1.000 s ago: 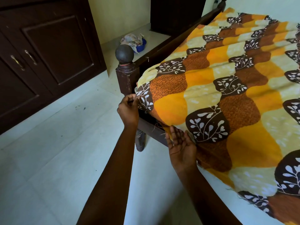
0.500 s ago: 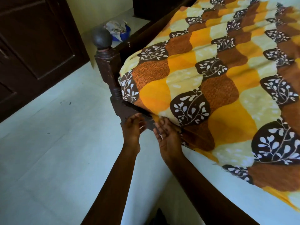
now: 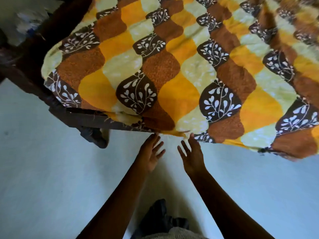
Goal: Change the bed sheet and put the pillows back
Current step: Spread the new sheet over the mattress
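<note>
Pale floor (image 3: 51,178); dark bed frame (image 3: 86,118); patterned bed sheet (image 3: 172,75). Off the corner since earlier: left hand (image 3: 151,156), right hand (image 3: 192,157), fingers spread, empty, at hem.

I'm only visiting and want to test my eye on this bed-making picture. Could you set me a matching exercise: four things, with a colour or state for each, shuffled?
Things:
1. bed sheet
2. bed frame
3. floor
4. left hand

Descriptions:
A. pale and plain
B. open, reaching towards the sheet's hanging edge
C. orange, yellow and brown, with white leaf prints
D. dark wood

Pairs: 1-C; 2-D; 3-A; 4-B
</note>
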### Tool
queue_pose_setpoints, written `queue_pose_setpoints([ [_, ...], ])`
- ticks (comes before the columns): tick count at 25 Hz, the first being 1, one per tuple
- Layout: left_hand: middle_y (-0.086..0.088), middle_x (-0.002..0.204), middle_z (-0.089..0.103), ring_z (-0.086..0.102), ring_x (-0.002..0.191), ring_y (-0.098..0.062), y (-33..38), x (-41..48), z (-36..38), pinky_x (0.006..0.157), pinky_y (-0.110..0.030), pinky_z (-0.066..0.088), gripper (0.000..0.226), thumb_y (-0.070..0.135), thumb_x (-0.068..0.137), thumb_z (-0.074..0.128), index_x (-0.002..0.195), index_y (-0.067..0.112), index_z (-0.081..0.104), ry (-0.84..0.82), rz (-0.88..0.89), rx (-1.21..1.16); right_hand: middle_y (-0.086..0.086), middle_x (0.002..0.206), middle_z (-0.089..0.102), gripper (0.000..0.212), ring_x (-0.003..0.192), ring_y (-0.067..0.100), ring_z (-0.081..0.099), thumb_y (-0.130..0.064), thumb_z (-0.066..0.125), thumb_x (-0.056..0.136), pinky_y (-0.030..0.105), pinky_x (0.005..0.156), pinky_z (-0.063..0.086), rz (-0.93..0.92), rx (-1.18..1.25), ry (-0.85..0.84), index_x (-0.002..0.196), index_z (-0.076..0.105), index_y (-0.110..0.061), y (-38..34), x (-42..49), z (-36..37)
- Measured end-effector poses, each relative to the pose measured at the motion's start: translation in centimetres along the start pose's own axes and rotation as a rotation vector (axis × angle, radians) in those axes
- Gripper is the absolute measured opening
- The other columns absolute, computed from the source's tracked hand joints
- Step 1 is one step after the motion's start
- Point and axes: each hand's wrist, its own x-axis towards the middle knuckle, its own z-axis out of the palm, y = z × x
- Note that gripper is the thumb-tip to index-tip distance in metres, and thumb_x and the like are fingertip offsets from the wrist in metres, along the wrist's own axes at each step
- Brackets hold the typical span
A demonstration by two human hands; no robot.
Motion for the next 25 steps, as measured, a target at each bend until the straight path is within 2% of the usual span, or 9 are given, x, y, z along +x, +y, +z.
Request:
queue_pose_setpoints([
  [4,-0.008,0.145,0.039,0.036,0.134,-0.028,-2.7,1.2,3.8,0.099,-0.046,0.035,0.050,0.031,0.093,0.050,0.140,0.016,0.039,-0.010,0.066,0.071,0.001,0.115,0.062,0.025,0.123,0.018,0.051,-0.018,0.048,0.096,0.031,0.092,0.047,-0.077,0.039,-0.034,0.121,0.050,-0.015,-2.2,1.4,-2.5],
  [7,-0.005,0.135,0.049,0.048,0.118,-0.022,-4.0,1.1,6.2,0.098,-0.046,0.037,0.067,0.040,0.077,0.067,0.135,0.019,0.043,0.025,0.145,0.049,0.004,0.123,0.060,0.035,0.115,0.015,0.056,-0.027,0.055,0.092,0.031,0.094,0.046,-0.074,0.021,-0.113,0.124,0.051,-0.014,-4.3,1.8,-2.9],
  [9,-0.005,0.131,0.053,0.050,0.113,-0.021,-4.5,1.0,7.6,0.096,-0.043,0.039,0.056,0.035,0.082,0.066,0.130,0.017,0.047,0.119,0.177,0.030,0.000,0.117,0.062,0.039,0.105,0.012,0.059,-0.030,0.060,0.088,0.031,0.092,0.045,-0.041,-0.040,-0.119,0.123,0.052,-0.015,-5.5,2.2,-3.1],
  [11,-0.006,0.128,0.053,0.048,0.119,-0.024,-4.9,1.5,8.7,0.094,-0.039,0.039,0.044,0.031,0.086,0.064,0.124,0.014,0.050,0.237,0.186,-0.013,-0.003,0.101,0.061,0.024,0.093,0.010,0.057,-0.028,0.063,0.087,0.032,0.091,0.042,0.007,-0.112,-0.074,0.107,0.055,-0.019,-6.3,2.8,-3.2],
  [13,-0.009,0.129,0.054,0.048,0.120,-0.025,-4.7,1.9,9.4,0.091,-0.038,0.041,0.045,0.028,0.086,0.065,0.124,0.009,0.050,0.331,0.191,-0.003,-0.002,0.084,0.056,0.013,0.076,0.011,0.052,-0.026,0.066,0.085,0.030,0.077,0.041,0.014,-0.180,0.008,0.087,0.054,-0.021,-6.5,3.5,-3.2],
  [17,-0.012,0.123,0.057,0.056,0.104,-0.023,-5.3,0.6,10.8,0.086,-0.037,0.047,0.048,0.029,0.085,0.065,0.124,0.005,0.050,0.622,0.376,0.069,-0.003,0.061,0.042,0.025,0.054,0.013,0.035,-0.027,0.071,0.080,0.026,0.052,0.028,-0.045,-0.358,0.096,0.069,0.049,-0.023,-6.7,4.7,-3.6],
  [19,-0.010,0.109,0.060,0.057,0.089,-0.019,-4.7,-1.0,12.1,0.075,-0.032,0.048,0.036,0.034,0.091,0.054,0.113,0.007,0.055,0.409,0.471,-0.045,-0.002,0.061,0.044,0.026,0.054,0.013,0.036,-0.025,0.070,0.080,0.027,0.051,0.029,-0.021,-0.382,0.133,0.066,0.049,-0.022,-7.0,4.7,-3.5],
  [21,-0.012,0.101,0.059,0.058,0.091,-0.024,-3.7,-2.3,13.3,0.085,-0.039,0.048,0.043,0.047,0.095,0.038,0.104,0.008,0.053,0.134,0.415,-0.212,-0.002,0.061,0.043,0.028,0.053,0.012,0.036,-0.024,0.069,0.081,0.026,0.051,0.029,0.000,-0.427,0.161,0.065,0.047,-0.020,-7.4,4.7,-3.6],
  [25,-0.021,0.115,0.053,0.048,0.120,-0.037,-2.0,-2.0,13.5,0.106,-0.047,0.033,0.078,0.066,0.090,0.023,0.130,0.001,0.039,0.025,0.324,-0.323,-0.001,0.065,0.045,0.025,0.059,0.016,0.042,-0.031,0.067,0.083,0.030,0.060,0.038,0.014,-0.480,0.181,0.077,0.052,-0.013,-7.0,5.0,-3.3],
])
